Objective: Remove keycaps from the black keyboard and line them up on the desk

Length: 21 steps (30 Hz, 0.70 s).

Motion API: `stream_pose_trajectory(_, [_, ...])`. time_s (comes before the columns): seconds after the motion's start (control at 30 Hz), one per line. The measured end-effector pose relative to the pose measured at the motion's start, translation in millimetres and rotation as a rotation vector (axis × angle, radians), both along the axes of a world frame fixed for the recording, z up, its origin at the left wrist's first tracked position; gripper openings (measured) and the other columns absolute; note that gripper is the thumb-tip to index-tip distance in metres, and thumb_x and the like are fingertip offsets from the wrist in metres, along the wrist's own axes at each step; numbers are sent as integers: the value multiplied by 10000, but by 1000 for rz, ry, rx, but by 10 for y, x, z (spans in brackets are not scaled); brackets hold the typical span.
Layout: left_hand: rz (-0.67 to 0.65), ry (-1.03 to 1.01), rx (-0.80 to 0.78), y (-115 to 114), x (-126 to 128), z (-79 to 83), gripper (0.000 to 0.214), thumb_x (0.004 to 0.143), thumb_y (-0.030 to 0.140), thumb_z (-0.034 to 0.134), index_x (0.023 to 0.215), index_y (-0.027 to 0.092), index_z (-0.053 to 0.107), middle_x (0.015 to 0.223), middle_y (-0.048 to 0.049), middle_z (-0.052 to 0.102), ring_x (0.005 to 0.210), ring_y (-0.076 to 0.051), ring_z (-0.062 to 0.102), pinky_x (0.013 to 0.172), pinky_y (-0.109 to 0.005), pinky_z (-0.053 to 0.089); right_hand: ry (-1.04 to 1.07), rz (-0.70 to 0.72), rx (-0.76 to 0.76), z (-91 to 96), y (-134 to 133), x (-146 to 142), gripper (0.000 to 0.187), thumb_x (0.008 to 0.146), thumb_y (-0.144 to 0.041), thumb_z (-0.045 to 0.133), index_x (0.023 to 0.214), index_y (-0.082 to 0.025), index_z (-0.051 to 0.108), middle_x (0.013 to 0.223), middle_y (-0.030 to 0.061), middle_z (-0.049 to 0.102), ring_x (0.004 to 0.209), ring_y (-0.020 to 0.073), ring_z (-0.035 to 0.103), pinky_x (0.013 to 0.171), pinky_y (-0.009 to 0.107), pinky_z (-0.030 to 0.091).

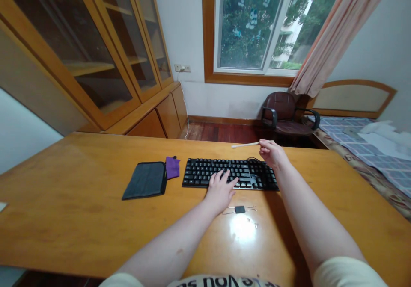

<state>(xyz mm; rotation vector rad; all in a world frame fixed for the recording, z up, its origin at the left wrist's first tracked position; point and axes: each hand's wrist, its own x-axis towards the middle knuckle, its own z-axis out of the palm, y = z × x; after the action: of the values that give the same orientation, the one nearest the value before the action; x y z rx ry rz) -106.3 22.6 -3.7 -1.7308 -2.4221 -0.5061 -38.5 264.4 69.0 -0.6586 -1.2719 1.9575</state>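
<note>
Dark-grey small square piece with thin strands (239, 209) sits just beside the left hand (220, 188), on its near right side. I see that hand's fingers spread on the black rectangular keyboard (199, 171), gripping nothing. Left of it: purple cloth (172, 167), flat dark pouch (145, 180). Farther off, raised right hand (272, 153) pinches a slim white stick (246, 144), fingertips closed, near keyboard's right end.

The left hand (221, 189) conceals part of the keyboard (237, 167), the frame's edges crop the cabinet (111, 30) and bed (356, 153), and the shirt lettering (221, 282) is cut off below.
</note>
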Motion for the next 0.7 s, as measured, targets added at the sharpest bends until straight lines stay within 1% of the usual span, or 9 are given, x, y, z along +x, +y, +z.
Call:
stream_pose_trajectory(0.13, [4,-28,47,18,-5,-12,422,779,343,602,1195,337,529,1327,-66,426,1201,-288,335,999,-501,272,42,11,94,-23,173,-181,282,636,-363,722,799,-161,611,585,-24,512,474,58,470,418,187,391])
stream_pose_trajectory(0.23, [-3,-31,73,42,-5,-52,457,765,342,619,1210,341,514,1355,-55,402,1215,-291,321,1014,-512,257,-53,57,208,-65,198,-366,295,701,-436,654,770,-159,579,633,9,548,517,88,515,425,206,404])
stream_pose_trajectory(0.3, [-6,-22,79,49,-1,-77,462,775,325,609,1224,342,501,1362,-50,399,1220,-290,319,1027,-522,237,-151,116,276,-102,181,-512,308,734,-458,620,754,-159,550,589,8,545,490,95,512,436,219,420])
stream_pose_trajectory(0.4, [5,-18,87,51,6,-99,417,812,266,557,1218,342,507,1349,-43,420,1220,-280,322,1027,-511,248,-252,209,321,-156,153,-737,292,762,-435,607,724,-158,524,478,-13,515,419,91,487,429,222,423])
stream_pose_trajectory(0.53, [11,-22,95,53,13,-106,389,829,232,519,1202,344,523,1343,-39,429,1211,-275,327,1009,-495,282,-334,310,366,-207,144,-991,260,803,-371,585,669,-163,503,410,-16,513,363,87,470,393,209,404])
stream_pose_trajectory(0.7, [14,-35,96,52,26,-108,410,814,206,529,1202,341,526,1347,-39,425,1205,-282,325,1011,-499,276,-446,461,434,-258,117,-1213,275,765,-314,649,591,-159,503,384,11,540,330,103,486,360,215,409])
